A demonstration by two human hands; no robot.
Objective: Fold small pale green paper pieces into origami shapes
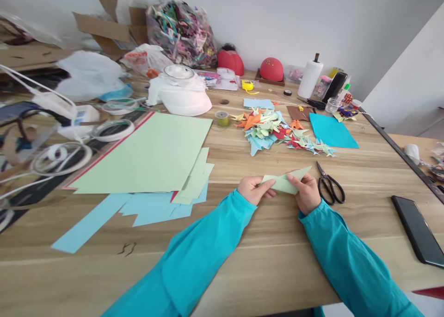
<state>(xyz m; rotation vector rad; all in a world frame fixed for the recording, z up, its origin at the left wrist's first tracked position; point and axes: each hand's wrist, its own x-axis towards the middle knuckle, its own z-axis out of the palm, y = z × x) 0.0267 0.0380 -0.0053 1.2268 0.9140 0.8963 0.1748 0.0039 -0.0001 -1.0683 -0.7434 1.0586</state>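
Note:
Between both hands, just above the table, is a folded piece of pale green paper (285, 183). My left hand (255, 189) pinches its left end between thumb and fingers. At its right part, my right hand (305, 192) grips it, thumb on top. A pointed flap sticks out past the right thumb, up and to the right. Black-handled scissors (331, 187) lie on the table just right of my right hand, blades pointing away. Beyond the hands is a heap of folded paper pieces (267, 127) in green, blue, orange and red.
Large green sheets (149, 150) lie at left, with blue strips (92, 224) nearer me. A spool of thread (222, 118), a turquoise sheet (333, 131) and a yellow tape measure (247, 85) sit farther back. A black phone (418, 229) lies at right; white cable coils (62, 158) at left.

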